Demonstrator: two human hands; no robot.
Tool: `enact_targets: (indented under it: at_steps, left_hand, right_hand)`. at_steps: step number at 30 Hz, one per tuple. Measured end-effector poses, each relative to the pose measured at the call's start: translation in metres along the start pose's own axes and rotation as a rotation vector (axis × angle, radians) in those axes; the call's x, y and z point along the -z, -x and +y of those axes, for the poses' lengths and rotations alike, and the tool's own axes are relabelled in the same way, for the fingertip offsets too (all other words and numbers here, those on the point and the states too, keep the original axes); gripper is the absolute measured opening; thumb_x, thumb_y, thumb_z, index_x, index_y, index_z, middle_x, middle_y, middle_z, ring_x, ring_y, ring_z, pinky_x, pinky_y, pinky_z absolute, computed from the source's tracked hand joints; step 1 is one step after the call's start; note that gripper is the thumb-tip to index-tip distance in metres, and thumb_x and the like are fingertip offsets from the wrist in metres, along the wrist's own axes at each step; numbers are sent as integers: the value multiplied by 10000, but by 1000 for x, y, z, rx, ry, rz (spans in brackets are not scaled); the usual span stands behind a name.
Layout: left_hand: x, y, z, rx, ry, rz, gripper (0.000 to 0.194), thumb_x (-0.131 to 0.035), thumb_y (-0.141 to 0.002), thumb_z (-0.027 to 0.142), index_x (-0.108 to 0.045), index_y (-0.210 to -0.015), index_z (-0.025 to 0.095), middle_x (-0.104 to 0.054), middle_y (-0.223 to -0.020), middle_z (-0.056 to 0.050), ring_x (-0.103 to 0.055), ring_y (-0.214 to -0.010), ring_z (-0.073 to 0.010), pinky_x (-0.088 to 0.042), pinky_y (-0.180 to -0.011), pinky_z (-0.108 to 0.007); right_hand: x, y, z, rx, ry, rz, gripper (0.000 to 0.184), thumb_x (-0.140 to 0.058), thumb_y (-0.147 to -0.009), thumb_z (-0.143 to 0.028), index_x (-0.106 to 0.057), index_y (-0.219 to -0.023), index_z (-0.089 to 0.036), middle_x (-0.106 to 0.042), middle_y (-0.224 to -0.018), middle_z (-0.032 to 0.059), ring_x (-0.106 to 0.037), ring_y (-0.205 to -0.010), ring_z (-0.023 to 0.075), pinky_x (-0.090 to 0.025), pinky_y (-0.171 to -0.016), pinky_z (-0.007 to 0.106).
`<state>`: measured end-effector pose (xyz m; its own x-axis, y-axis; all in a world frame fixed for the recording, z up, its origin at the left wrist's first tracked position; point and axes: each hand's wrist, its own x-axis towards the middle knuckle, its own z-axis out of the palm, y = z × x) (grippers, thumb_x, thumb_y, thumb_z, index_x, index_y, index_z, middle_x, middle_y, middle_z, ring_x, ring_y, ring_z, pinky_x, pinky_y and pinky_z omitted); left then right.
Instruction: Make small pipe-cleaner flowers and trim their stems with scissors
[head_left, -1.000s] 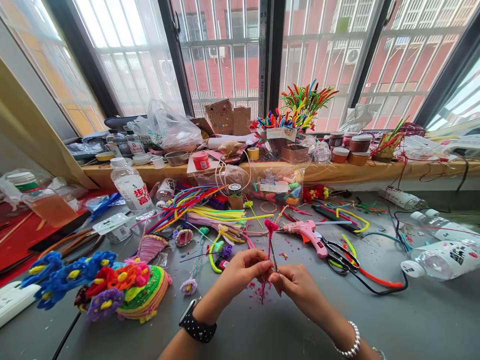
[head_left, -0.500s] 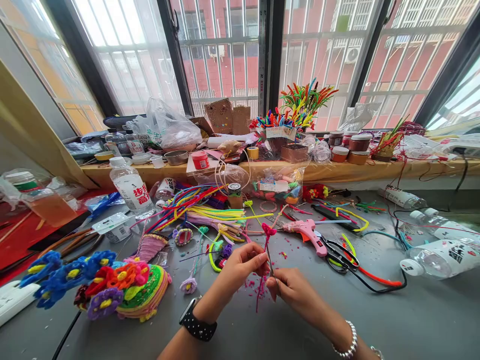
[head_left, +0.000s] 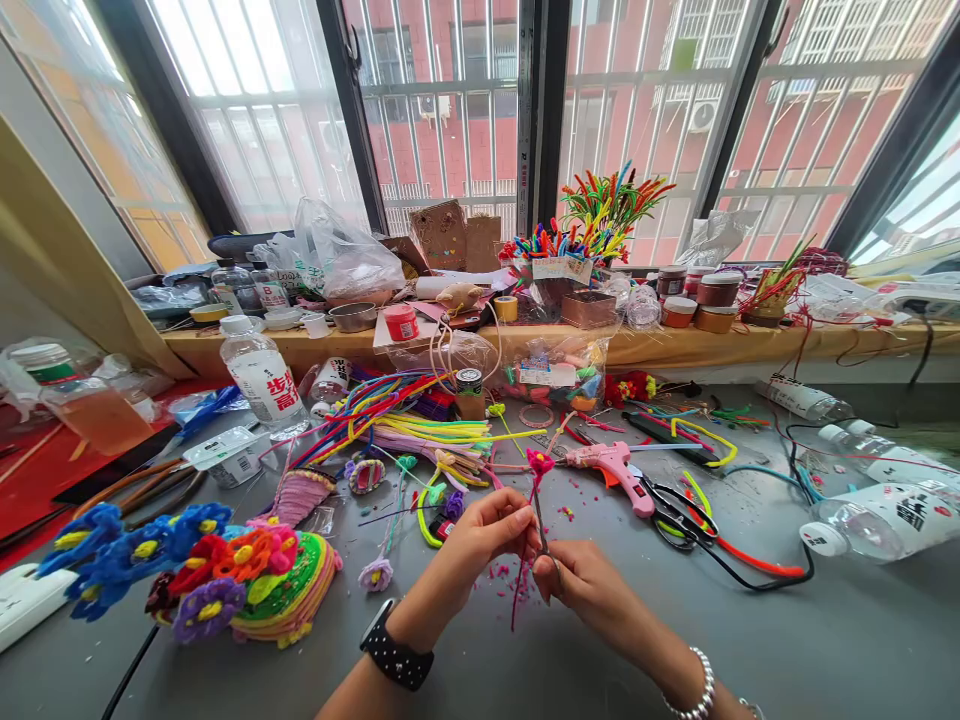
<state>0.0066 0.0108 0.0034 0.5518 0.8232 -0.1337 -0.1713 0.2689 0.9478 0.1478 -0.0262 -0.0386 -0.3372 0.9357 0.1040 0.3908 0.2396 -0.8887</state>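
Between the thumb and fingers of my left hand is the stem of a magenta pipe-cleaner flower. Its petals point up, and the thin dark-pink stem hangs below my fingers. My right hand grips small metal scissors by the handles. Their blades point up along the stem, just below the flower head; whether they touch it I cannot tell. Pink fuzz clippings are scattered on the grey table under both hands.
A pink glue gun and black-handled scissors lie to the right, near bottles. Left stands a bouquet of fuzzy flowers. Bundled pipe cleaners lie behind my hands, before the crowded windowsill.
The flower head has turned slightly and its petals show more openly. The scissor blades have shifted a little beside the stem. Both hands stay in nearly the same place.
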Motion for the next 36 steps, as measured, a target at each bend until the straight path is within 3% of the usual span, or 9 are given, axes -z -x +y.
enact_targets:
  at_steps: [5, 11, 22, 36]
  left_hand:
    - [6, -5, -3, -35, -142, -20, 261, -602, -652, 380, -501, -633, 139, -560, -578, 3, -486, -540, -92, -376, -552, -219]
    - [7, -7, -4, -89, -206, 35, 262, -593, -651, 392, -490, -645, 151, -558, -562, 12, -489, -527, -100, -379, -540, -224]
    - [-2, 0, 2, -19, -19, 64, 224, -604, -657, 330, -495, -609, 140, -543, -535, 11, -460, -507, -75, -344, -534, -203]
    - [-1, 1, 4, -46, 24, 116, 205, -608, -649, 312, -495, -605, 147, -539, -549, 16, -462, -515, -80, -352, -549, -211]
  right_hand:
    - [1, -1, 2, -32, 133, 39, 629, -187, -738, -681, -428, -488, -156, -430, -476, -12, -395, -471, 94, -279, -479, 201]
    - [0, -2, 4, -50, 234, 45, 552, -257, -772, -607, -418, -479, -166, -464, -482, 3, -409, -472, 105, -291, -484, 209]
    - [-2, 1, -5, -32, 113, -17, 605, -213, -750, -660, -461, -526, -156, -499, -511, 9, -434, -493, 105, -316, -488, 196]
    - [-2, -3, 10, -5, 236, 87, 587, -219, -811, -556, -419, -421, -166, -495, -440, 11, -460, -457, 99, -348, -511, 189]
